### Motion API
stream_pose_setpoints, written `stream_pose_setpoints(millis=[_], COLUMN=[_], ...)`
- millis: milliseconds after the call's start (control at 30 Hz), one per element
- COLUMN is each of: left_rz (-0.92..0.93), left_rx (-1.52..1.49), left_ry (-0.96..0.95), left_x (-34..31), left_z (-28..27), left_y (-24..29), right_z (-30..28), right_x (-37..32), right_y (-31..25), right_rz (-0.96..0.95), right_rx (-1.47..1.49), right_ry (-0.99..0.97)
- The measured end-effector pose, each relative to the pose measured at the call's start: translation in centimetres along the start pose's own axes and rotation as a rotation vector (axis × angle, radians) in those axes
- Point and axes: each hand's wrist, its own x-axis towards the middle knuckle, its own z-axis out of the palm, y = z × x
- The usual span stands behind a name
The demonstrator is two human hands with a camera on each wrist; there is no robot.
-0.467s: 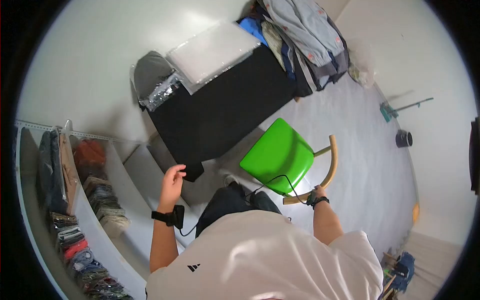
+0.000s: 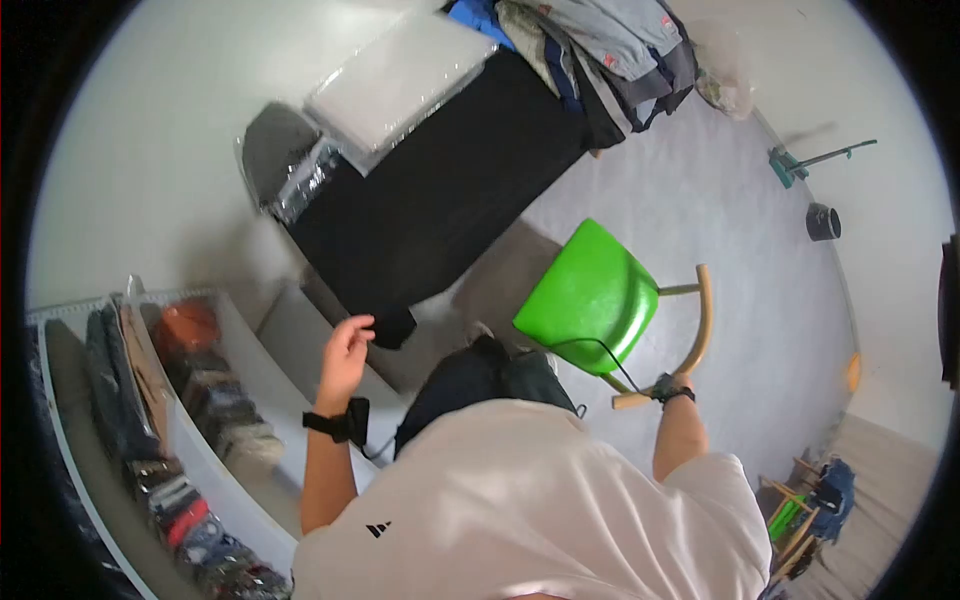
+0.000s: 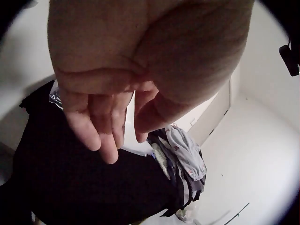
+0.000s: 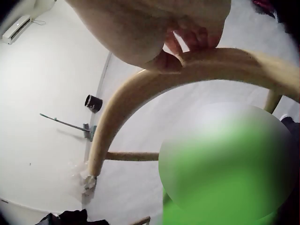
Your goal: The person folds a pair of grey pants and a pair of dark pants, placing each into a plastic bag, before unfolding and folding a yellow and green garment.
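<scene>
The two hands are well apart. The right hand (image 2: 674, 384) has thumb and fingers curled on the curved wooden back rail (image 2: 706, 320) of a green-seated chair (image 2: 590, 295), close to the rail's nearer end. The left hand (image 2: 346, 350) holds nothing; its fingers are loosely bent by the near corner of the black-covered table (image 2: 440, 190). Contact with the cover cannot be confirmed.

The governing relation is judged to be chair to table. The chair stands on the floor ahead and left of the right hand, clearly the nearer hand. The rail's span runs obliquely, away from the person and to the right, roughly in line with the table's long front edge. The seat lies between rail and table, with floor visible between seat and table.

Beyond, a heap of clothes (image 2: 620, 45) occupies the table's far end.
</scene>
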Motion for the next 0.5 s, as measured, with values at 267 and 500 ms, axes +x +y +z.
stream_pose_setpoints(millis=[267, 500], left_rz=[0.004, 0.094], left_rx=[-0.066, -0.088], left_ry=[0.061, 0.167], left_x=[2.6, 2.5], left_z=[-1.2, -2.2], left_y=[0.2, 0.8], right_z=[-1.8, -5.4], right_x=[8.3, 4.8], right_y=[1.5, -6.4], right_rz=[0.304, 0.129], right_rx=[1.198, 1.463], right_ry=[0.471, 0.478])
